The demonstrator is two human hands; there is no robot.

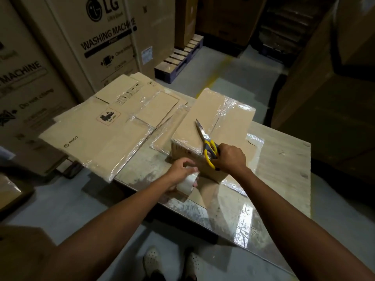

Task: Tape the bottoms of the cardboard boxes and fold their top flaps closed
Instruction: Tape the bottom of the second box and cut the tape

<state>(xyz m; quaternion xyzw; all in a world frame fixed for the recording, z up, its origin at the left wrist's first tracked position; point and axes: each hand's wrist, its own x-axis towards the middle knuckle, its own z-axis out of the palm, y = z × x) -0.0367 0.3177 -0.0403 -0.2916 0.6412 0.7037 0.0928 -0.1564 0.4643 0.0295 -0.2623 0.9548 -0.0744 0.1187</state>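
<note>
One assembled box (215, 122). One scissors (206, 141). One tape roll (187, 182). Two hands: left hand (180, 169), right hand (231, 157). One table (284, 159). Flattened boxes (97, 128) stacked, count unclear. Two shoes (151, 260).

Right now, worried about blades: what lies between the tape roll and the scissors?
Only the cardboard box, its near side, between tape roll and scissors in the head view.

Box (219, 118) sits mid-counter (284, 159). Flattened boxes (97, 134) are stacked to its left, overhanging the counter's left edge. Scissors (209, 147) in right hand (231, 159) over the box's near edge. Tape roll (187, 182) in left hand (180, 169) at its near-left corner. Large cartons (97, 47) behind-left, pallet (178, 57) behind on the floor.
</note>
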